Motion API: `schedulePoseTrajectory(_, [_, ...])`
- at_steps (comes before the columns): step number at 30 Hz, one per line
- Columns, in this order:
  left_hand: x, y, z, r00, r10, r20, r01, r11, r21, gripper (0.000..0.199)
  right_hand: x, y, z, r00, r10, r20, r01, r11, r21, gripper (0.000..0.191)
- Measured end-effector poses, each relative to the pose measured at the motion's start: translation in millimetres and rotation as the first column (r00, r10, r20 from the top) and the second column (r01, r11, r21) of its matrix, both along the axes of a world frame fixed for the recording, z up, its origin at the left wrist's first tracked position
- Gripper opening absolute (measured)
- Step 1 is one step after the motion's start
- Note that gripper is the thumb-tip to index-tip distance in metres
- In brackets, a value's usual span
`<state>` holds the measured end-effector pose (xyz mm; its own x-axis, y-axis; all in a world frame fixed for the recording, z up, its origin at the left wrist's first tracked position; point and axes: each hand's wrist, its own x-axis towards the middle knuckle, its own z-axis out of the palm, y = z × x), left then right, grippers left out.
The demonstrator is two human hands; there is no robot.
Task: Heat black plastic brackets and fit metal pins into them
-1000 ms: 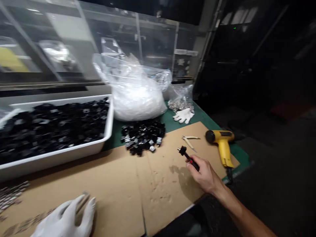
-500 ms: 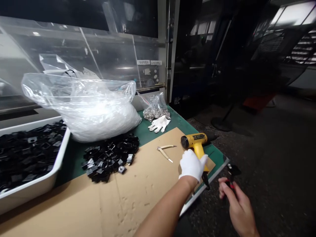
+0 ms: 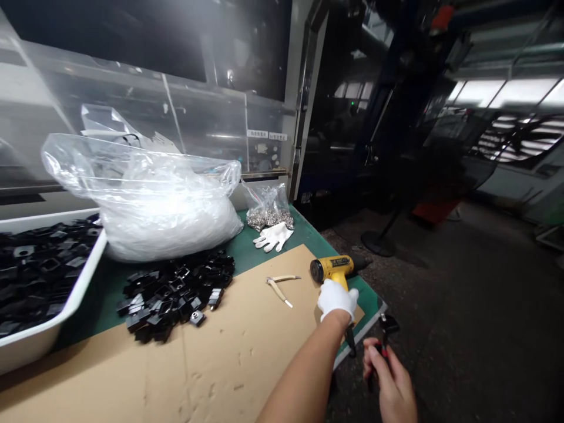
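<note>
My left hand (image 3: 337, 298), in a white glove, is closed around the handle of a yellow heat gun (image 3: 339, 266). The gun lies near the table's right corner, its dark nozzle pointing right. Past the table edge, my bare right hand (image 3: 392, 379) grips red-and-black handled pliers (image 3: 385, 351). At their upper end is a small black piece (image 3: 391, 323); the jaws are too blurred to make out. A cream-handled hand tool (image 3: 277, 288) lies spread open on the cardboard sheet (image 3: 247, 335), left of the heat gun.
Several black parts (image 3: 176, 294) are heaped beside a white tray (image 3: 83, 288) of similar parts. Behind stand a large clear bag (image 3: 167, 217) and a small bag of metal pieces (image 3: 268, 214). A white glove (image 3: 274, 237) lies before it. A dark stand (image 3: 378, 242) is on the floor.
The view has tilted up and turned right, so the table sits lower and further left. My left hand covers more of the heat gun's handle. The right hand still holds the pliers.
</note>
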<state>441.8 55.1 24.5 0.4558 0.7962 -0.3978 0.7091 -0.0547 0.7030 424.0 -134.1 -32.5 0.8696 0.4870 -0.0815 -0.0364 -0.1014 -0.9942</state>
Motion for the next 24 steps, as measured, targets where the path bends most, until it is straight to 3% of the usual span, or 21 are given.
schedulePoseTrajectory(6, [-7.3,4.1,4.5,0.995,0.071,0.073,-0.068,0.997,-0.044,0.037,-5.5,1.9,0.4,0.998,0.017,-0.061,-0.011,0.996,0.086,0.062])
schedulePoseTrajectory(12, [-61.0,4.8,6.0,0.957,0.062,0.284,-0.045,0.997,-0.067,0.032,-26.0,-0.3,18.4,0.993,0.074,-0.093,-0.057,0.984,0.171,0.051])
schedulePoseTrajectory(17, [-156.4,-7.0,2.6,0.905,0.110,0.411,-0.060,0.989,-0.132,0.022,-48.3,9.2,35.3,0.980,0.171,-0.104,-0.150,0.972,0.179,0.042])
schedulePoseTrajectory(19, [-206.7,-12.0,0.5,0.840,0.236,0.488,-0.136,0.963,-0.231,0.020,-59.1,19.6,37.5,0.965,0.234,-0.117,-0.213,0.962,0.172,0.041])
schedulePoseTrajectory(21, [-258.1,-18.1,0.7,0.811,0.347,0.471,-0.246,0.932,-0.265,0.023,-70.6,33.0,36.5,0.941,0.309,-0.135,-0.287,0.944,0.161,0.038])
schedulePoseTrajectory(24, [-325.6,-28.0,4.9,0.831,0.412,0.373,-0.358,0.910,-0.209,0.030,-87.1,55.9,30.9,0.888,0.430,-0.163,-0.415,0.902,0.119,0.036])
